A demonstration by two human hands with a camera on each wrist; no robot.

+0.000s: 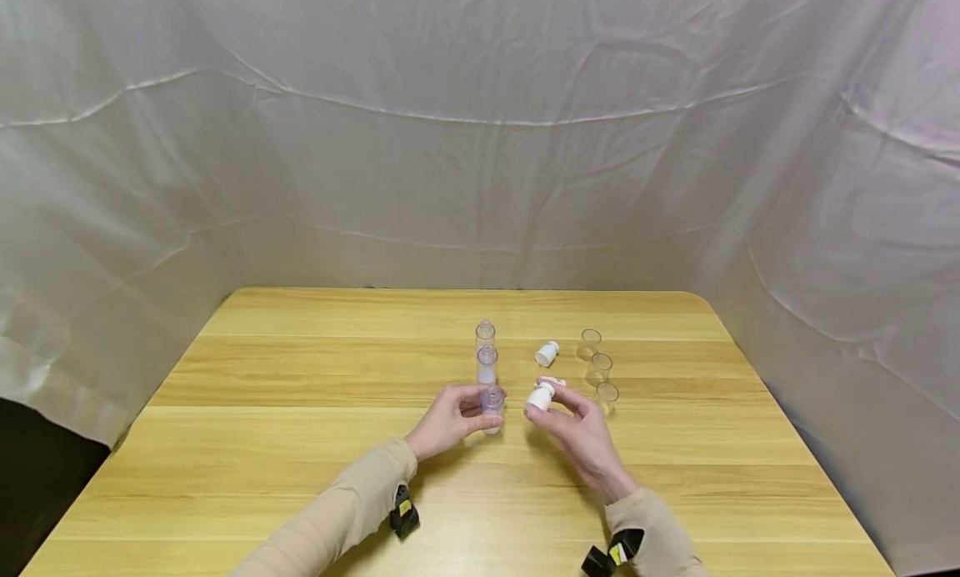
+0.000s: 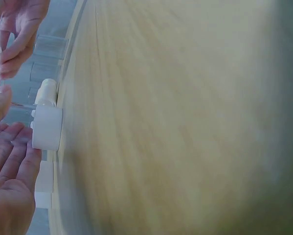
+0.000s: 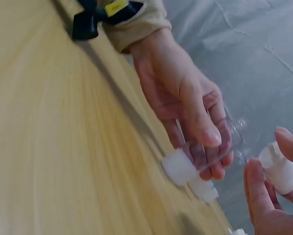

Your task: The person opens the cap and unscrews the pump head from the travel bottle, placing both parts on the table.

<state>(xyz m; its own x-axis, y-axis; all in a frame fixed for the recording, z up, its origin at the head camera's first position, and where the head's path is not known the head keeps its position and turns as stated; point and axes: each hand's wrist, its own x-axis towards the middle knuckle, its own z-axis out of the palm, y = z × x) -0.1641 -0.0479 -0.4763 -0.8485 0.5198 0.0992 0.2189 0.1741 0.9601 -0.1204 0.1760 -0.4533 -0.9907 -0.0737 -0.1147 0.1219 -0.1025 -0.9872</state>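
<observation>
My left hand (image 1: 450, 417) holds a clear bottle (image 1: 492, 400) with a white base upright between thumb and fingers. In the left wrist view its white base (image 2: 47, 128) shows beside the fingers. My right hand (image 1: 588, 444) pinches a small white pump head (image 1: 539, 397) between thumb and fingertips, tilted, with its wide open end toward me. The right wrist view shows this pump head (image 3: 279, 169) close to the bottle's clear neck (image 3: 240, 139), a small gap between them. Behind the held bottle stand two similar clear bottles (image 1: 487, 365) in a row.
Another white pump head (image 1: 547, 353) lies on the wooden table (image 1: 300, 377) beyond my right hand. A small white piece (image 1: 553, 381) shows behind the right fingers, partly hidden. Three clear caps (image 1: 601, 367) stand in a line to the right. Grey cloth (image 1: 480, 168) hangs around the table.
</observation>
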